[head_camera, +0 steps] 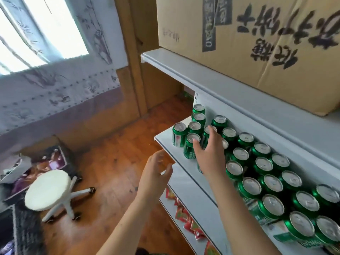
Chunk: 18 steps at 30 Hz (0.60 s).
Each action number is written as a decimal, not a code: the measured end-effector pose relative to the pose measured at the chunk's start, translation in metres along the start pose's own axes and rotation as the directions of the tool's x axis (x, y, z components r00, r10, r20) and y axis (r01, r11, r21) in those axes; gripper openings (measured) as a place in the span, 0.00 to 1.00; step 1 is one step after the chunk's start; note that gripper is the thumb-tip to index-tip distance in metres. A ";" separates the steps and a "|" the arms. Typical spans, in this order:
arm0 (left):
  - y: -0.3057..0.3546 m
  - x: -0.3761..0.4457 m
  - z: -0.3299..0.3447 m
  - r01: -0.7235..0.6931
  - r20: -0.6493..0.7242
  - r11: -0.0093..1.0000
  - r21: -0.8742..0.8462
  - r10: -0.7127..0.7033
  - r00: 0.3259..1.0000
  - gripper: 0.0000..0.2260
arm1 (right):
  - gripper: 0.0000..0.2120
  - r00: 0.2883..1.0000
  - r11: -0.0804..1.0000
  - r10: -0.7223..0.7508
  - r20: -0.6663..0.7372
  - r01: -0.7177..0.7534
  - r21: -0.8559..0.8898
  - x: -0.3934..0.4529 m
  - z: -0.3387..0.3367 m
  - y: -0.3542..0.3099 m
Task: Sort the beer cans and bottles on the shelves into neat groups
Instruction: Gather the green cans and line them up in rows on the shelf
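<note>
Several green beer cans with silver tops stand in rows on a white shelf [166, 144], running from the near right [303, 224] to the far left end. My right hand [208, 152] reaches in among the cans at the left end, fingers spread; its thumb touches one can [190, 147] and its fingers lie over another [208, 130]. One can [178, 134] stands alone at the shelf's corner. My left hand [156, 169] hovers open in front of the shelf edge, holding nothing. No bottles are in view.
A big cardboard box [239, 43] sits on the shelf above, close over the cans. Red snack packets [184, 215] lie on the shelf below. A white rolling stool [48, 190] stands on the wooden floor to the left, beside cluttered boxes.
</note>
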<state>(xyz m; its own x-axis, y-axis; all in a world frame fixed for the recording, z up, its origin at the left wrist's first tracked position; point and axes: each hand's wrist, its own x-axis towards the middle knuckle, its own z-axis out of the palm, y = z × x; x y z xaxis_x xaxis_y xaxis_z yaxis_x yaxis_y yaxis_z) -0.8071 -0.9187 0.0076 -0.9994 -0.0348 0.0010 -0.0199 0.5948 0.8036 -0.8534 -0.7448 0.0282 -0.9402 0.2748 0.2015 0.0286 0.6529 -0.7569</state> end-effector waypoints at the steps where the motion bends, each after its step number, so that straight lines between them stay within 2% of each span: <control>1: -0.006 0.018 -0.002 0.001 0.013 1.000 -0.003 -0.001 1.000 0.22 | 0.31 0.999 0.999 0.032 0.017 -0.031 -0.034 0.012 0.011 0.004; 3: -0.016 0.059 -0.003 -0.022 0.036 1.000 -0.004 0.022 0.999 0.24 | 0.29 0.996 0.986 0.089 0.027 -0.085 -0.141 0.037 0.033 0.010; 5: -0.024 0.107 0.000 -0.063 0.081 0.998 0.008 0.062 0.995 0.26 | 0.24 0.995 0.944 0.090 -0.032 -0.095 -0.315 0.064 0.054 0.012; 7: -0.028 0.155 0.008 -0.121 0.171 0.991 0.053 0.111 0.979 0.29 | 0.22 0.994 0.835 0.074 -0.083 -0.107 -0.540 0.089 0.070 0.010; 9: -0.028 0.197 0.019 -0.184 0.277 0.974 0.136 0.141 0.951 0.33 | 0.23 0.985 0.702 0.159 -0.060 -0.155 -0.695 0.111 0.081 0.005; 12: -0.031 0.238 0.037 -0.253 0.479 0.951 0.176 0.141 0.867 0.40 | 0.25 0.957 0.585 0.287 -0.040 -0.208 -0.784 0.131 0.091 0.002; 14: -0.036 0.255 0.047 -0.300 0.599 0.943 0.143 0.159 0.785 0.39 | 0.26 0.941 0.551 0.336 -0.049 -0.238 -0.800 0.137 0.095 0.002; 16: -0.042 0.268 0.051 -0.359 0.643 0.928 0.097 0.217 0.735 0.34 | 0.27 0.930 0.549 0.354 -0.100 -0.293 -0.783 0.142 0.097 0.000; 18: -0.048 0.279 0.050 -0.390 0.623 0.918 0.074 0.263 0.737 0.31 | 0.29 0.915 0.556 0.367 -0.167 -0.360 -0.749 0.152 0.098 -0.004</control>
<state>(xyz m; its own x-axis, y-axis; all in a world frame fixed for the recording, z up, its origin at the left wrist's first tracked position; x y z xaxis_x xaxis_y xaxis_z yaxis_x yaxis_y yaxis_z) -1.0860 -0.9168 -0.0599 -0.7595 0.6310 -0.1581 0.3696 0.6186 0.6933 -1.0295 -0.7747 0.0005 -0.7933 0.6087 0.0103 0.6083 0.7932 -0.0279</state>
